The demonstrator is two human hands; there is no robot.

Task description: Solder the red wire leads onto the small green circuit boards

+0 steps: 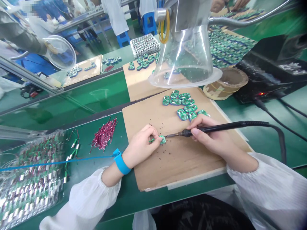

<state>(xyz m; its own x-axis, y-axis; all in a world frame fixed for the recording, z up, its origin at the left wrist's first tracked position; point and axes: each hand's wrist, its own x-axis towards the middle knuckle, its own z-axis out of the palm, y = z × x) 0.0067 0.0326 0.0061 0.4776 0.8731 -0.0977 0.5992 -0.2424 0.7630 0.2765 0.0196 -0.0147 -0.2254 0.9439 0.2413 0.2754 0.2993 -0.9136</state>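
The left hand (141, 146) is closed in a tight pinch, thumb and fingertips gripping a small green circuit board (162, 139) just off its fingertips, with a short green-sheathed wire running back under the hand. The right hand (208, 134) is curled around a black soldering iron (223, 127) in a pen grip, fingers wrapped close on the handle, its thin metal tip pointing left at the board's edge. The tip is right beside the board; whether they touch is too small to tell.

Both hands work above a cardboard sheet (184, 167) scattered with dark specks. A blue wrist strap (122, 164) circles the left wrist, its cord trailing left across the green bench mat (144, 195).

Farther along the cardboard lies a cluster of loose green circuit boards (184, 105) — beyond them, a clear plastic fume hood (184, 54). To the left are a bundle of magenta wires (105, 134) and a clear bag of wired boards (31, 179). A black soldering station (263, 80) stands far right.
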